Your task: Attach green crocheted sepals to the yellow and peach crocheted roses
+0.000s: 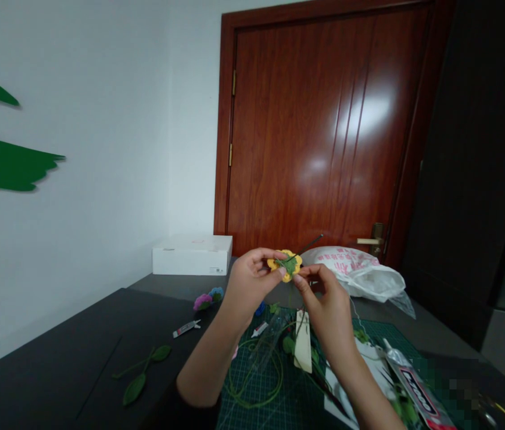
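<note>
A yellow crocheted flower [297, 263] with a green centre is held up in the air above the table. My left hand [256, 278] pinches its left side between thumb and fingers. The thumb and index finger of my right hand [326, 295] close on its lower right edge. From the green centre a thin dark stem [310, 243] slants up to the right. Below the hands lies a green cutting mat [265, 412] with a coil of green cord [281, 382] and a cream card [303, 343].
At the back stand a white box [192, 257] and a white plastic bag [355, 269]. Pink and blue flowers [202, 301], a small tube [186, 328] and green leaves [134, 389] lie on the left. A large glue tube [418, 391] is at the right.
</note>
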The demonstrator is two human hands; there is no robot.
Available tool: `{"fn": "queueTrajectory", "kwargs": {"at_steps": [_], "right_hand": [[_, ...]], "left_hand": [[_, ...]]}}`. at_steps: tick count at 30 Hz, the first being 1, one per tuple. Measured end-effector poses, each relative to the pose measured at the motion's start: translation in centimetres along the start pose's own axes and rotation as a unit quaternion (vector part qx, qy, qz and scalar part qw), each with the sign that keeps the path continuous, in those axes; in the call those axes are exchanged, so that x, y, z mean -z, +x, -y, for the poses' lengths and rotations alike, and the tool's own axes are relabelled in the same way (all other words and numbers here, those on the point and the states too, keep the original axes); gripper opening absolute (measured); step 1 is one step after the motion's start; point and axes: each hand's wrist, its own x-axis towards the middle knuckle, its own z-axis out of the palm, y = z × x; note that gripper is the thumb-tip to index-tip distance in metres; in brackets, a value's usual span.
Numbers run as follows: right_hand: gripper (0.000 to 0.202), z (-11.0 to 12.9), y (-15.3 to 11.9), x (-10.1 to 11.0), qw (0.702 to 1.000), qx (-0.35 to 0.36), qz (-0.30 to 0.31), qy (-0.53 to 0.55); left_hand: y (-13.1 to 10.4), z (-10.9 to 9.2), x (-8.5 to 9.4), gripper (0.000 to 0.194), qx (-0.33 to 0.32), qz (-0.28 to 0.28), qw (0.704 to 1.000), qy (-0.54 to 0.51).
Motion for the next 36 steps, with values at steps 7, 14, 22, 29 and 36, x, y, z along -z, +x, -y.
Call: {"fn": "queueTrajectory", "kwargs": {"at_steps": [7, 14, 22, 29, 36], "right_hand": [[0.019, 1.8, -0.3, 0.8, 0.974, 0.17, -0.036, -0.142], [0.011, 1.5, -0.8, -0.2, 0.98, 0.139, -0.08, -0.115], [0.016, 4.0, -0.9, 1.5, 0.979, 0.078, -0.179, 0.065], [0.038, 2.6, 0.2, 1.2, 0.941, -0.085, 0.07, 0.319], [0.038, 2.6, 0.1, 1.9, 0.891, -0.138, 0.113, 0.418]], "left_hand": [[-0.1, 1.3, -0.7, 0.02, -0.057, -0.02, 0.997, 0.058], [-1.1, 1.1, -2.3, 0.021, -0.122, -0.014, 0.981, 0.149], [0.2, 2.9, -0.5, 0.019, -0.121, -0.094, 0.972, 0.18], [1.1, 3.0, 0.6, 0.019, -0.086, -0.121, 0.983, 0.107], [2.3, 4.3, 1.8, 0.018, -0.112, -0.177, 0.97, 0.124]]}}
